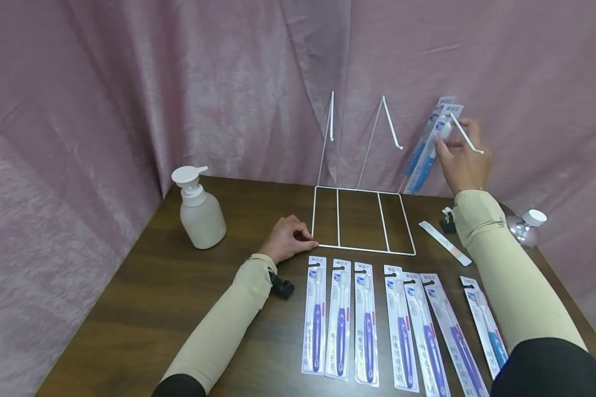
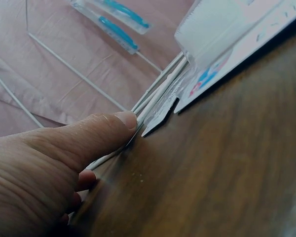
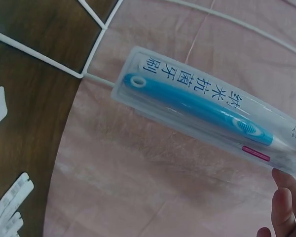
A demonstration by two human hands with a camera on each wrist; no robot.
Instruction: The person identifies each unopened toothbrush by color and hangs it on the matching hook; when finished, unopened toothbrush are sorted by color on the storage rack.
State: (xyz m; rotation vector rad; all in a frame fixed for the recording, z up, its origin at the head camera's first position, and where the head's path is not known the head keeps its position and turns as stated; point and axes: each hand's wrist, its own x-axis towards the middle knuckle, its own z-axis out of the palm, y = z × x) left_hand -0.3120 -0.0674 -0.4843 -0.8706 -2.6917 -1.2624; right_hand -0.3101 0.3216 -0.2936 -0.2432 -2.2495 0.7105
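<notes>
A white wire display rack (image 1: 365, 250) stands at the back of the table, with hooks on upright wires. My left hand (image 1: 290, 240) pinches its front left corner; in the left wrist view the thumb (image 2: 108, 126) presses along the wire. At the rack's right hook (image 1: 467, 134), my right hand (image 1: 468, 165) holds a blue toothbrush in a blister pack (image 1: 424, 168) by its upper part. Another blue toothbrush pack hangs just behind it. The right wrist view shows the held toothbrush pack (image 3: 197, 106) tilted, with some fingers (image 3: 282, 207) at its edge.
Several purple packaged toothbrushes (image 1: 340, 325) lie in a row before the rack, with a blue one (image 1: 485, 325) at the right. A white pump bottle (image 1: 202, 218) stands left. A white strip (image 1: 445, 242) and a clear capped bottle (image 1: 523, 229) are at the right. A pink curtain hangs behind.
</notes>
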